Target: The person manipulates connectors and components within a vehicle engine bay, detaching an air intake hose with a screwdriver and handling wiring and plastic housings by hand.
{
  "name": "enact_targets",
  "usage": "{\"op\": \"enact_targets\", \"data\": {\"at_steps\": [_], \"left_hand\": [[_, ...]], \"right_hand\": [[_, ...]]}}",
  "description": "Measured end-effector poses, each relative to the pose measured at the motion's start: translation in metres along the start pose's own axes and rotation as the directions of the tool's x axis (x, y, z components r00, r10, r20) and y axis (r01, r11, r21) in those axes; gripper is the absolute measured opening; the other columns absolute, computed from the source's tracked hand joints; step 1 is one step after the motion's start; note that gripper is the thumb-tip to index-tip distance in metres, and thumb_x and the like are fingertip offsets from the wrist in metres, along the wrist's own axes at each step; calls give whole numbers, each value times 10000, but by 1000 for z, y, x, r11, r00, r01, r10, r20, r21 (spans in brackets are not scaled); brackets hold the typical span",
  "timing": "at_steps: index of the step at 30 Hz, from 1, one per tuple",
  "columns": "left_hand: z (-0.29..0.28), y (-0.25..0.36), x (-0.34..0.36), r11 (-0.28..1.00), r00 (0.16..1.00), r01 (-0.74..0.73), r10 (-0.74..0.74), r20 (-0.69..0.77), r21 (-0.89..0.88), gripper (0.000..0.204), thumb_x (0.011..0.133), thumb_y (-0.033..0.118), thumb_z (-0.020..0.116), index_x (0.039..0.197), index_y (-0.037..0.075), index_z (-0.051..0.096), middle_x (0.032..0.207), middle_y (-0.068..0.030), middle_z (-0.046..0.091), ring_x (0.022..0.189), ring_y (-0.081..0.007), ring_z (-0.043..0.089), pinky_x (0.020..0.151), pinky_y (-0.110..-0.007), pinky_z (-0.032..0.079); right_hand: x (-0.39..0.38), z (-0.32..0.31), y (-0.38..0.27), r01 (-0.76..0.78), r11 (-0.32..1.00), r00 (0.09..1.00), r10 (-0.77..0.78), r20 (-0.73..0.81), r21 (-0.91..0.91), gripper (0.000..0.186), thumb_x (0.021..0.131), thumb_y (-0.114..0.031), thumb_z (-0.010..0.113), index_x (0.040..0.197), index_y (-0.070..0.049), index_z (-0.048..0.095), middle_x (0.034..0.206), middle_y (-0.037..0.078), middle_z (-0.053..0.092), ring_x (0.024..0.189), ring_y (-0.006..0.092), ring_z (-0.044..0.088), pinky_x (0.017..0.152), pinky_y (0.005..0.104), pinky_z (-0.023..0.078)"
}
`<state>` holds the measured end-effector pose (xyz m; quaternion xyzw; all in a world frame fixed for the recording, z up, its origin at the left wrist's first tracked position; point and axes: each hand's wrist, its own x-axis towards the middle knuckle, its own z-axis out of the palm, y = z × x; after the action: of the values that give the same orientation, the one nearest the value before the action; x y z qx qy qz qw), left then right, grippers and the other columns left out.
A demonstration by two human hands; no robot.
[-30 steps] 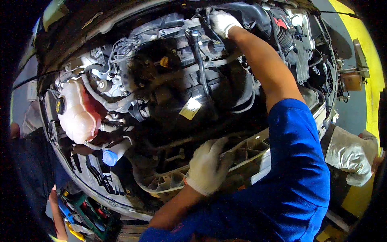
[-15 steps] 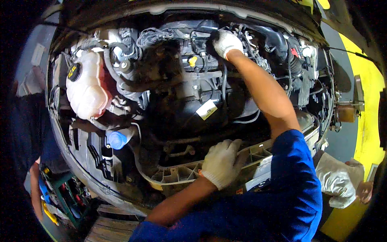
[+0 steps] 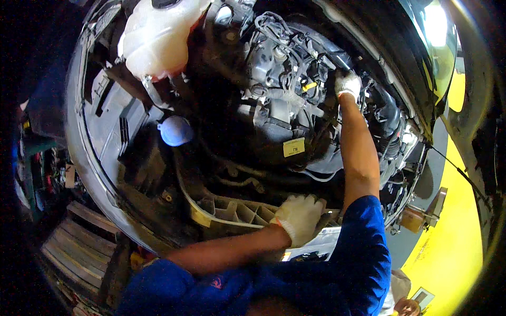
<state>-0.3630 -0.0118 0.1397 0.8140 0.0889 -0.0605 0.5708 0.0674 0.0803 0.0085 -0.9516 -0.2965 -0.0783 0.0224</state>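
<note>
Both my hands wear white knitted gloves in a car's engine bay. My right hand [image 3: 348,83] reaches to the far side of the engine [image 3: 279,73], among hoses and wiring right of a yellow dipstick handle [image 3: 309,86]; its fingertips are hidden in the parts. My left hand [image 3: 300,219] rests on the ribbed front crossmember [image 3: 232,213], fingers spread and slightly bent, with nothing visible in it. A cream label [image 3: 293,147] sits on a black part between my hands.
A coolant tank [image 3: 155,45] and blue reservoir cap [image 3: 176,130] are at left. The raised hood [image 3: 437,63] borders the far right. A wooden slatted platform [image 3: 79,247] lies lower left, and another person [image 3: 400,292] shows partly at lower right, beside yellow flooring [image 3: 458,210].
The view has swung round, tilting the engine bay. My right hand stays among the engine parts at the far side; my left hand remains on the crossmember, its fingers slightly shifted.
</note>
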Motion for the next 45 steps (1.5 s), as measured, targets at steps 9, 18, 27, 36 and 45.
{"op": "enact_targets", "data": {"at_steps": [9, 18, 27, 36, 45], "left_hand": [[-3, -3, 0, 999, 1000, -5, 5, 6, 44, 452, 908, 367, 642, 1219, 40, 639, 1043, -195, 651, 988, -384, 650, 882, -495, 528], [10, -5, 3, 999, 996, -34, 36, -76, 25, 342, 862, 320, 695, 1065, 49, 642, 996, -184, 649, 938, -403, 662, 804, -505, 554], [-1, 3, 6, 999, 997, -41, 42, -63, 16, 424, 853, 274, 699, 1197, 38, 623, 1060, -192, 645, 1019, -402, 646, 858, -492, 545], [-45, 3, -22, 942, 979, -153, 185, -84, 298, 369, 827, 314, 690, 1083, 52, 647, 945, -146, 644, 901, -329, 663, 785, -463, 531], [-124, -79, -5, 869, 986, -156, 167, 18, 469, 421, 952, 397, 602, 1221, 74, 625, 1008, -169, 650, 976, -382, 652, 872, -499, 524]], "right_hand": [[-4, -2, -7, -133, 988, 990, 128, 64, 83, 538, 888, -456, 664, 1204, -21, 656, 1144, 277, 693, 1122, 436, 648, 998, 477, 506], [-12, 3, 3, -139, 976, 990, 139, 14, 169, 449, 880, -396, 680, 1143, -33, 689, 1158, 272, 672, 1111, 426, 640, 978, 474, 513], [4, 11, 0, -99, 993, 993, 102, -54, 62, 380, 933, -388, 613, 1088, -53, 704, 1133, 220, 708, 1065, 413, 670, 954, 482, 524], [5, 40, 40, -112, 983, 991, 101, 83, 147, 532, 868, -489, 652, 1242, -114, 700, 1167, 205, 719, 1098, 377, 687, 962, 448, 522], [15, 27, 36, -162, 987, 979, 160, 124, 6, 472, 889, -404, 617, 1208, -62, 675, 1185, 220, 705, 1131, 380, 671, 973, 441, 534]]}}
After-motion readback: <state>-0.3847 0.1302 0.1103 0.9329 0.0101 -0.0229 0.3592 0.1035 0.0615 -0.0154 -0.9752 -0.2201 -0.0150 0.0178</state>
